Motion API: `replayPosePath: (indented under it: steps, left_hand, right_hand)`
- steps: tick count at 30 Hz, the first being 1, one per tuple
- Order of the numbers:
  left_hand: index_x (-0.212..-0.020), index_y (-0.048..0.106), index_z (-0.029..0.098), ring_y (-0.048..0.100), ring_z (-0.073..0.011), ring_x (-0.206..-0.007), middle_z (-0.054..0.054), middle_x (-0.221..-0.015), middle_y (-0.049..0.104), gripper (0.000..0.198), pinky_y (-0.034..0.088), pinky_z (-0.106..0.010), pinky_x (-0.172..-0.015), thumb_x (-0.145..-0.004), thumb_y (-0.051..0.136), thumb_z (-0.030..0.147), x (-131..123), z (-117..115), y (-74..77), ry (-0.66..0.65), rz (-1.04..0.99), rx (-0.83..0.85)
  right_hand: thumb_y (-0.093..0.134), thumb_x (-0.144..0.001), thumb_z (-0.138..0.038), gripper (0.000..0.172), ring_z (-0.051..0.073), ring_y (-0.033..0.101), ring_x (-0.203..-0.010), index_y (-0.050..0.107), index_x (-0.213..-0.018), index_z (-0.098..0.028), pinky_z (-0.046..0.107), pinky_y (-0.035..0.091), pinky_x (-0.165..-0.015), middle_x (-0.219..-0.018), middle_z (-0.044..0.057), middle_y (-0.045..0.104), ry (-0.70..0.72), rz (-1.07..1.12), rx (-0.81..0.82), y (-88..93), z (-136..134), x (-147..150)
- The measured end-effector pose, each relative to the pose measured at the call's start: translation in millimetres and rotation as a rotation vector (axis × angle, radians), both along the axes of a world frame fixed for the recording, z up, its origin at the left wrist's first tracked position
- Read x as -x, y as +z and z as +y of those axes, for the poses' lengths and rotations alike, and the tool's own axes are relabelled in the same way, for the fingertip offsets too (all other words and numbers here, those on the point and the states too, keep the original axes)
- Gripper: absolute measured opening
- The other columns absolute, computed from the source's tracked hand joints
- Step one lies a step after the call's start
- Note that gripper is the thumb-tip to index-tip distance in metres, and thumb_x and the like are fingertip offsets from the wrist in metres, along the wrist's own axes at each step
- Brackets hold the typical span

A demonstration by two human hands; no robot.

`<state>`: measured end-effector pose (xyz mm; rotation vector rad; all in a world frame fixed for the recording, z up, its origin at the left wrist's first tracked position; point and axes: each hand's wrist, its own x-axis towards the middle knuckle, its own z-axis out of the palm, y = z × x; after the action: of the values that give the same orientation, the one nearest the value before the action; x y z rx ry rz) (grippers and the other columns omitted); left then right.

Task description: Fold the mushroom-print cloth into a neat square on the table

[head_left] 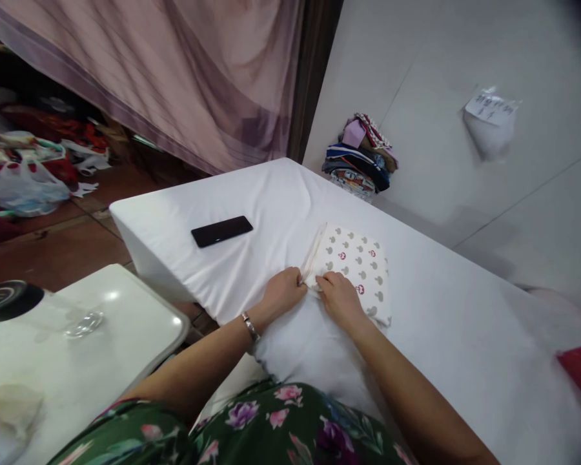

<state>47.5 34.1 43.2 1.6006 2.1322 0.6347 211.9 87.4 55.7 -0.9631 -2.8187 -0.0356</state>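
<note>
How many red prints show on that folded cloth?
3: the upper-left print, the upper-right print and the lower print beside the right hand. More may be hidden under that hand or inside the folded cloth.

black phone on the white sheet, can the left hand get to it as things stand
Probably yes: only the white sheet shows between the left hand and the black phone, though the hand may first need to leave the edge of the folded cloth.
</note>
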Motion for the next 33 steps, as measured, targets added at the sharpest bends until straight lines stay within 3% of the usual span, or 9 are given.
replayPosePath:
  steps: [7, 11, 14, 17, 19, 23, 27, 30, 33]
  left_hand:
    - [-0.078, 0.055, 0.022, 0.061, -0.0192, -0.071, -0.003, -0.074, 0.066, 0.007, 0.038, -0.029, -0.061, -0.074, 0.049, 0.023, 3.6, 2.7, -4.8, -0.011, -0.058, -0.017]
    - [-0.091, 0.054, 0.022, 0.062, -0.0167, -0.075, -0.001, -0.082, 0.067, 0.020, 0.043, -0.027, -0.067, -0.071, 0.053, 0.021, 13.5, 9.5, -7.5, -0.013, -0.383, 0.000]
    - [-0.105, 0.049, 0.020, 0.064, -0.0173, -0.074, 0.000, -0.077, 0.067, 0.033, 0.045, -0.026, -0.063, -0.075, 0.055, 0.035, 19.9, 17.2, -4.2, -0.032, -0.612, 0.090]
    - [-0.102, 0.049, 0.020, 0.064, -0.0177, -0.066, -0.001, -0.076, 0.066, 0.045, 0.045, -0.027, -0.060, -0.074, 0.055, 0.054, 20.3, 24.9, 0.7, -0.054, -0.586, 0.137]
    - [-0.099, 0.049, 0.021, 0.063, -0.0172, -0.063, -0.001, -0.080, 0.066, 0.042, 0.045, -0.028, -0.060, -0.073, 0.056, 0.053, 18.0, 28.4, 1.8, -0.070, -0.480, 0.135]
    - [-0.096, 0.049, 0.022, 0.063, -0.0196, -0.069, -0.002, -0.079, 0.066, 0.030, 0.043, -0.029, -0.061, -0.076, 0.052, 0.044, 13.9, 29.2, -1.7, -0.097, -0.321, 0.099]
    - [-0.097, 0.048, 0.023, 0.062, -0.0212, -0.076, -0.003, -0.080, 0.065, 0.024, 0.042, -0.029, -0.065, -0.078, 0.048, 0.038, 12.4, 24.4, -1.3, -0.105, -0.254, 0.074]
    - [-0.098, 0.047, 0.023, 0.063, -0.0215, -0.078, -0.003, -0.081, 0.065, 0.023, 0.041, -0.029, -0.065, -0.079, 0.046, 0.034, 11.5, 21.3, 4.5, -0.131, -0.229, 0.088]
    - [-0.101, 0.045, 0.022, 0.063, -0.0216, -0.077, -0.003, -0.081, 0.065, 0.023, 0.039, -0.028, -0.064, -0.080, 0.044, 0.031, 10.9, 20.1, 9.6, -0.155, -0.193, 0.116]
  right_hand:
    - [0.050, -0.084, -0.013, 0.032, 0.024, 0.052, -0.094, 0.059, -0.114, -0.018, 0.035, 0.044, -0.079, -0.103, 0.010, 0.059, -0.001, 0.043, -0.007, -7.2, 1.1, -1.3]
    - [0.050, -0.084, -0.015, 0.029, 0.023, 0.051, -0.092, 0.060, -0.112, -0.017, 0.034, 0.044, -0.079, -0.101, 0.010, 0.058, -0.002, 0.044, 0.006, -5.8, -0.5, 0.8]
    - [0.050, -0.084, -0.015, 0.028, 0.023, 0.051, -0.090, 0.060, -0.110, -0.016, 0.034, 0.043, -0.079, -0.098, 0.009, 0.058, -0.001, 0.034, 0.019, -0.2, -4.7, 3.4]
    - [0.053, -0.083, -0.020, 0.026, 0.022, 0.052, -0.089, 0.061, -0.108, -0.017, 0.033, 0.043, -0.078, -0.097, 0.009, 0.058, 0.007, 0.029, 0.069, 8.7, -7.1, 3.0]
    - [0.055, -0.083, -0.024, 0.023, 0.021, 0.054, -0.087, 0.062, -0.104, -0.019, 0.031, 0.044, -0.075, -0.095, 0.007, 0.059, 0.036, 0.043, 0.164, 15.7, -2.6, 0.6]
    - [0.048, -0.088, -0.027, 0.020, 0.015, 0.058, -0.078, 0.066, -0.096, -0.022, 0.027, 0.047, -0.071, -0.092, 0.003, 0.062, 0.066, 0.148, 0.367, 28.4, 32.9, -2.3]
    - [0.043, -0.087, -0.022, 0.031, 0.019, 0.058, -0.102, 0.063, -0.110, -0.017, 0.032, 0.044, -0.089, -0.117, 0.009, 0.060, -0.082, 0.254, 0.230, 33.3, 93.2, 12.1]
    - [0.042, -0.089, -0.026, 0.041, 0.024, 0.040, -0.128, 0.052, -0.127, -0.014, 0.039, 0.031, -0.105, -0.138, 0.012, 0.046, -0.136, 0.143, 0.160, 24.9, 132.0, 32.4]
    - [0.036, -0.093, -0.037, 0.051, 0.027, 0.023, -0.138, 0.039, -0.138, -0.014, 0.047, 0.019, -0.110, -0.149, 0.012, 0.032, -0.222, -0.024, 0.221, 6.2, 153.7, 47.7]
